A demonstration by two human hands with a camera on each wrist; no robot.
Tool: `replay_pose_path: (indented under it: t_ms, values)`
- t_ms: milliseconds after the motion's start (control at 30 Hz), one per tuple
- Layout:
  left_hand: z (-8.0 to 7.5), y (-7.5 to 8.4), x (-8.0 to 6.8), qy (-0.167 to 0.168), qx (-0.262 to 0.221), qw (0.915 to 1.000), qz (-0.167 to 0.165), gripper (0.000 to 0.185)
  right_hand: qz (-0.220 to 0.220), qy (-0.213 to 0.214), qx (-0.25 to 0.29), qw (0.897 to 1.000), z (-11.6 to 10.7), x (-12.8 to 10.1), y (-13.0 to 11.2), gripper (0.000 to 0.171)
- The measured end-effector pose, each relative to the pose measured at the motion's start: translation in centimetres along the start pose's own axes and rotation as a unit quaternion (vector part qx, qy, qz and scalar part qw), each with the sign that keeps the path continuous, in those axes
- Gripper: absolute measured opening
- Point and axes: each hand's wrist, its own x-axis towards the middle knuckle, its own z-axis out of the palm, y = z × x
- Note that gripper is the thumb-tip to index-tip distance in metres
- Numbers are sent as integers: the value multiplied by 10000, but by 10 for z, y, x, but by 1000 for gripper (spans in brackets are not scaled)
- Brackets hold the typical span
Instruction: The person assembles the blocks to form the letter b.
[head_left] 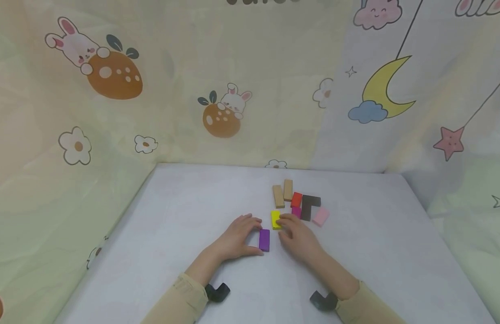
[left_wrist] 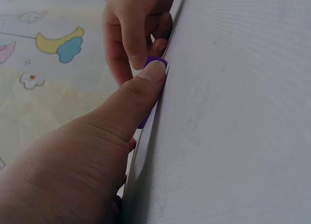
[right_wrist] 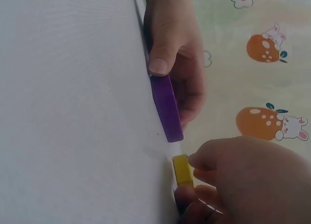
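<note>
A purple block lies on the white table between the thumb and fingers of my left hand, which pinches it by its near and far ends. In the left wrist view the left thumb covers much of that block. Just beyond and to the right is a yellow block. My right hand pinches it; in the right wrist view, the thumb and a finger meet the yellow block from opposite sides. A small gap separates the two blocks.
Behind the right hand lie two wooden blocks, a red block, a partly hidden magenta block, two dark blocks and a pink block. A printed cloth hangs around the table.
</note>
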Motion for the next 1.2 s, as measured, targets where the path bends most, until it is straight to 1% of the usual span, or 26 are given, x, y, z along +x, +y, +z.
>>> replay_pose_path:
  t_ms: [200, 500, 567, 700, 1000, 1200]
  values:
    - [-1, 1, 0, 16, 23, 10000, -6, 67, 8, -196, -76, 9998, -2, 4, 1, 55]
    - [-1, -1, 0, 46, 19, 10000, 21, 66, 176, -553, 146, 9982, -4, 21, 7, 74]
    - [0, -2, 0, 36, 23, 10000, 14, 66, 237, -615, 230, 9976, -4, 24, 7, 74]
    - [1, -3, 1, 4, 33, 10000, 15, 66, 392, -673, 369, 9963, -5, 28, 8, 70]
    - [-2, -1, 2, 27, 145, 9998, 147, 67, 331, -590, 501, 9964, -8, 30, 10, 62]
    - [-1, 0, 2, -14, 154, 9999, 48, 67, 325, -550, 744, 9952, -9, 28, 7, 60]
